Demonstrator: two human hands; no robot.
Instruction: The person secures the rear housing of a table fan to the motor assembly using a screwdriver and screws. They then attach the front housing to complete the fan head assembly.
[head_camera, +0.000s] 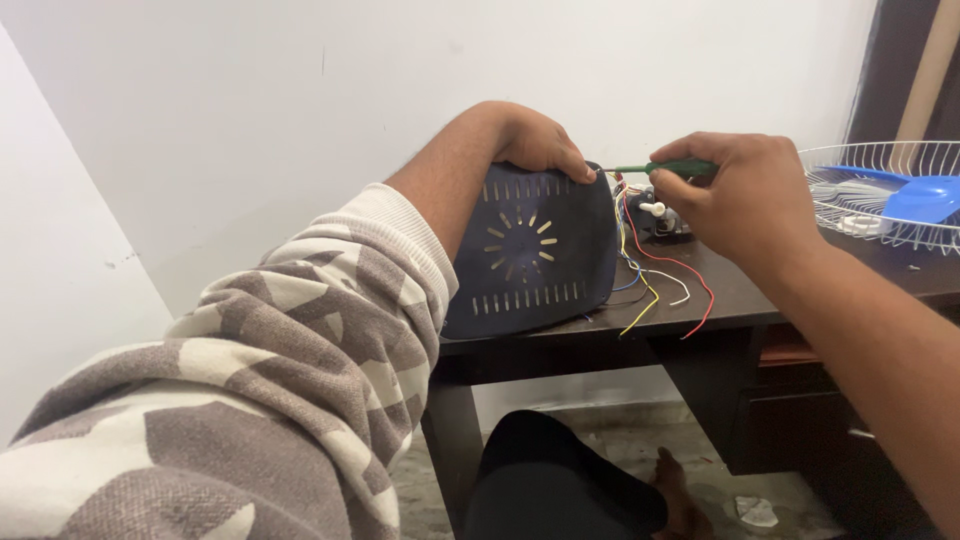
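The left hand (530, 135) curls over the dark blue vented cover (530, 255), fingers clamped on its top edge, while the right hand (745, 195) pinches a green screwdriver (665, 168)

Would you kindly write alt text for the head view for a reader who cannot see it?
A left hand steadies a dark blue vented cover upright on a dark desk, while the right hand holds a green screwdriver to its top edge. Loose coloured wires trail beside it; a white wire grille lies at right.
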